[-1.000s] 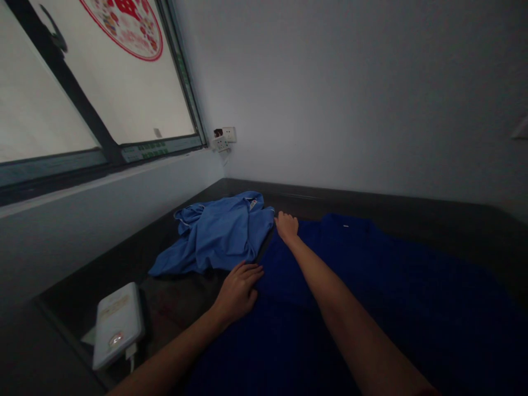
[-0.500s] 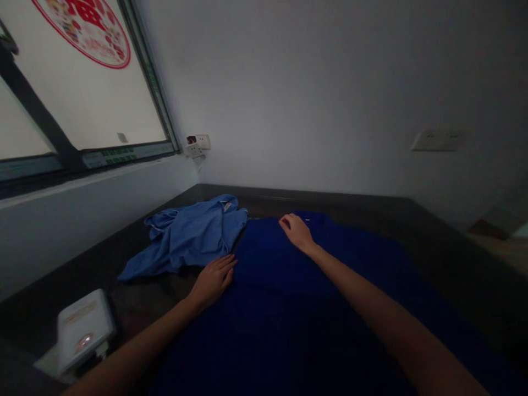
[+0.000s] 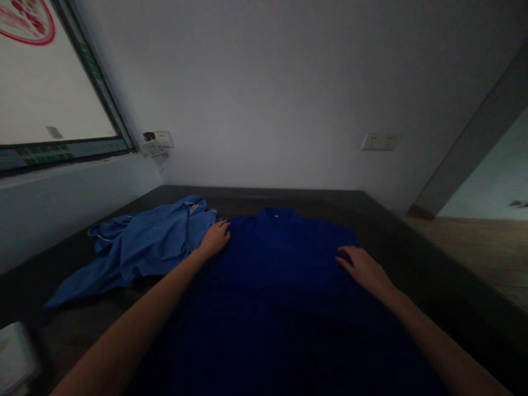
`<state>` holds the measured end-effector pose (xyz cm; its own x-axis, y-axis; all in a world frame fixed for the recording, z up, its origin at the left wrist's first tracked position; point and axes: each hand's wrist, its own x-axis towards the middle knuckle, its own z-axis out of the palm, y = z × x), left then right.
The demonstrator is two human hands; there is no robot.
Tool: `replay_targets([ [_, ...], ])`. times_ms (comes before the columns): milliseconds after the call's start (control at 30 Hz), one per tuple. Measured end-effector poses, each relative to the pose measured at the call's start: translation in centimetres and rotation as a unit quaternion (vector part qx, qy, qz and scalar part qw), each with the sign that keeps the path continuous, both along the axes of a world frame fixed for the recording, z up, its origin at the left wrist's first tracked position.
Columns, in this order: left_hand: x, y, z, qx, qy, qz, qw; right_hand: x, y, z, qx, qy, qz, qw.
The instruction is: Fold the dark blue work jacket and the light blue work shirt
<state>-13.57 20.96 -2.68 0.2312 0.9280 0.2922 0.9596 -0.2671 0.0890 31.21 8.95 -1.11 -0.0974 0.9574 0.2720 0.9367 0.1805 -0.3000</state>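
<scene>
A dark blue collared shirt point(image 3: 276, 258) lies spread on the dark table, its collar at the far end with a small pale label inside. My left hand point(image 3: 215, 237) rests at the shirt's left shoulder edge, fingers stretched forward. At the right side of the shirt, my right hand point(image 3: 363, 267) lies with fingers apart, thumb and fingertips at the cloth's edge. A lighter blue garment point(image 3: 152, 236) with white piping is heaped just left of my left hand. The near part of the shirt is lost in shadow.
The dark table point(image 3: 322, 197) meets a pale wall at the back. Wall sockets point(image 3: 378, 141) sit above it, with an extension block point(image 3: 153, 147) in the left corner. A white box-like device point(image 3: 14, 355) stands at the near left. Past the table's right edge lies a floor point(image 3: 487, 247).
My view has turned right. My left hand has moved forward to the shirt's shoulder. My right hand has left the collar area for the shirt's right side, its fingers more spread.
</scene>
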Motion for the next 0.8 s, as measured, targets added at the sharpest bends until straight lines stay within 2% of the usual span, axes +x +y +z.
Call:
replay_targets([
  [100, 0.4, 2.1, -2.2, -0.029, -0.004, 0.060, 0.998, 1.9, -0.9, -1.0, -0.031, -0.006, -0.035, 0.999],
  [200, -0.1, 2.9, -3.9, -0.042, 0.008, 0.077, 0.996, 2.7, -1.2, -1.7, -0.045, 0.018, -0.032, 0.998],
  [300, -0.6, 3.2, -4.8, -0.054, 0.031, 0.086, 0.994, 3.0, -1.0, -1.8, -0.093, 0.059, -0.015, 0.994],
  [433, -0.7, 3.2, -4.7, -0.064, 0.041, 0.090, 0.993, 3.3, -1.1, -0.9, -0.168, 0.126, 0.019, 0.977],
  [533, -0.5, 3.0, -4.4, -0.069, 0.030, 0.085, 0.993, 3.2, -1.5, 0.7, -0.171, 0.178, 0.035, 0.968],
  [633, -0.2, 2.6, -4.0, -0.073, 0.020, 0.084, 0.994, 3.2, -1.7, 1.9, -0.178, 0.221, 0.020, 0.959],
  [700, -0.1, 2.3, -3.8, -0.075, 0.017, 0.086, 0.993, 3.4, -1.4, 2.0, -0.181, 0.226, -0.003, 0.957],
  [800, 0.0, 2.1, -3.6, -0.076, 0.011, 0.090, 0.993, 3.9, -1.1, 1.1, -0.161, 0.180, -0.026, 0.970],
])
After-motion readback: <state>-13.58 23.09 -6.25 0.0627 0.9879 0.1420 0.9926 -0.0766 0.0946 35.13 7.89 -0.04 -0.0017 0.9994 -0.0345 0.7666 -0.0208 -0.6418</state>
